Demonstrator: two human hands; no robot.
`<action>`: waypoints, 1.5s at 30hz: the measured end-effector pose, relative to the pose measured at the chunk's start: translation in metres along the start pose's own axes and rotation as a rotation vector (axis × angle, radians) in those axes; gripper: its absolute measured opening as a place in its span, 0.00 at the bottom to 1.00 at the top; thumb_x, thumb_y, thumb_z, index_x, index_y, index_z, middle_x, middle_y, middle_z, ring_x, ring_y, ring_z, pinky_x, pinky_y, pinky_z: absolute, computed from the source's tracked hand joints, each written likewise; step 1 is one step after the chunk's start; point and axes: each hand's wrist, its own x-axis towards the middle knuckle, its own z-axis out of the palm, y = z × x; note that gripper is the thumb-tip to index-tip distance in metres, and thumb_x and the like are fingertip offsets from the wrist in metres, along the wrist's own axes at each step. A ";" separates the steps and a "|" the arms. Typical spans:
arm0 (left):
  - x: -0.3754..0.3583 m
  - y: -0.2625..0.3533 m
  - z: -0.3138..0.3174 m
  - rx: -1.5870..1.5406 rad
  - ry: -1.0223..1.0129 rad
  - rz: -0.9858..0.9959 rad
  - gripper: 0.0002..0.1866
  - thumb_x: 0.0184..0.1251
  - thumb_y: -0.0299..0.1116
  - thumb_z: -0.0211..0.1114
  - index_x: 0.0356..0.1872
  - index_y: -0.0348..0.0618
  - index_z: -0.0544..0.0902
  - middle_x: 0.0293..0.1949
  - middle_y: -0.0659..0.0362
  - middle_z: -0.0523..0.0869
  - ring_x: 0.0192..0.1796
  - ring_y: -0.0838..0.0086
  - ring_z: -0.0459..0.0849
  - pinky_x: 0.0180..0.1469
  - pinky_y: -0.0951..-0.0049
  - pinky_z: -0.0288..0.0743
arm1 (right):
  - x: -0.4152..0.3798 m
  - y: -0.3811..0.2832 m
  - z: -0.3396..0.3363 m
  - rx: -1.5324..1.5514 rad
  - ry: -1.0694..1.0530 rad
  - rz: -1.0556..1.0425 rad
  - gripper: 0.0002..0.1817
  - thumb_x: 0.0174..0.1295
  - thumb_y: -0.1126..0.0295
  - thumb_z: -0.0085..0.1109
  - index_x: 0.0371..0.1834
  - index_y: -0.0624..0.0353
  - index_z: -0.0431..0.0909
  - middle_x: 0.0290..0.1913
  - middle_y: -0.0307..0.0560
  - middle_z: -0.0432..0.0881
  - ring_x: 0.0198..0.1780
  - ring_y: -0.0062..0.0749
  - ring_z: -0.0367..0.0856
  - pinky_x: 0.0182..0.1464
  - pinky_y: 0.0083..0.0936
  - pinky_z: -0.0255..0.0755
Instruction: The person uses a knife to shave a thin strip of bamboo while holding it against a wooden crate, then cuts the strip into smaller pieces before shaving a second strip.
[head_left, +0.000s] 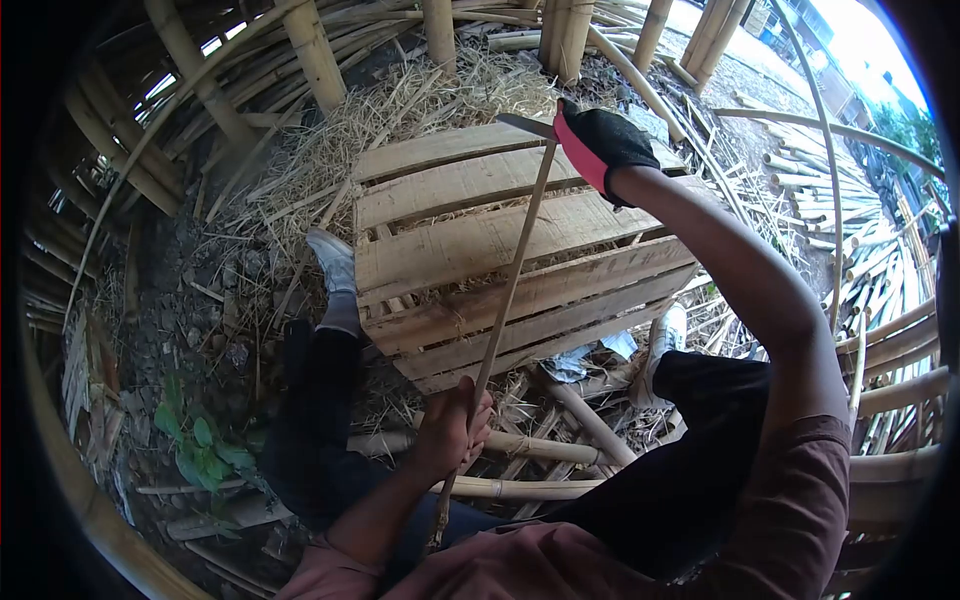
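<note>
My left hand (446, 432), bare, is closed around the lower part of a long, thin bamboo strip (514, 268). The strip slants up and away from my lap over a slatted wooden platform (440, 252). My right hand (604, 148), in a black and pink glove, is closed on a knife (526, 126); its handle is hidden in the glove. The blade points left and meets the strip near its far end. Whether it has cut into the bamboo cannot be made out.
Dry straw and shavings (400, 105) lie behind the platform. Bamboo posts (312, 55) stand at the back, and cut bamboo poles (820, 190) are piled at the right. My shoes (334, 262) flank the platform. A green plant (205, 455) grows at left.
</note>
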 end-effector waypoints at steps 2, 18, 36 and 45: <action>0.000 -0.001 -0.002 -0.016 -0.018 -0.012 0.27 0.80 0.61 0.40 0.29 0.49 0.68 0.14 0.71 0.60 0.14 0.85 0.58 0.15 0.80 0.53 | -0.006 -0.004 0.005 -0.022 0.063 0.016 0.40 0.74 0.38 0.23 0.44 0.55 0.85 0.31 0.60 0.85 0.40 0.59 0.84 0.50 0.46 0.74; 0.000 0.008 0.005 -0.050 -0.009 -0.020 0.26 0.81 0.58 0.39 0.28 0.51 0.66 0.13 0.70 0.58 0.11 0.82 0.55 0.13 0.78 0.51 | -0.048 -0.014 -0.005 -0.076 0.029 0.004 0.47 0.74 0.36 0.18 0.31 0.60 0.86 0.30 0.62 0.85 0.41 0.59 0.85 0.52 0.48 0.74; 0.000 0.006 0.003 -0.120 -0.040 -0.031 0.26 0.82 0.57 0.37 0.27 0.51 0.64 0.12 0.69 0.59 0.10 0.81 0.55 0.13 0.77 0.51 | -0.060 -0.013 0.010 -0.317 -0.049 -0.244 0.31 0.76 0.44 0.29 0.64 0.53 0.73 0.24 0.52 0.84 0.29 0.53 0.86 0.35 0.46 0.78; -0.001 0.006 0.003 -0.131 -0.060 -0.026 0.26 0.82 0.58 0.39 0.27 0.51 0.65 0.13 0.70 0.59 0.10 0.83 0.55 0.13 0.78 0.51 | -0.064 -0.028 0.008 -0.255 0.013 -0.109 0.40 0.75 0.40 0.21 0.35 0.54 0.85 0.30 0.54 0.87 0.37 0.56 0.87 0.46 0.48 0.77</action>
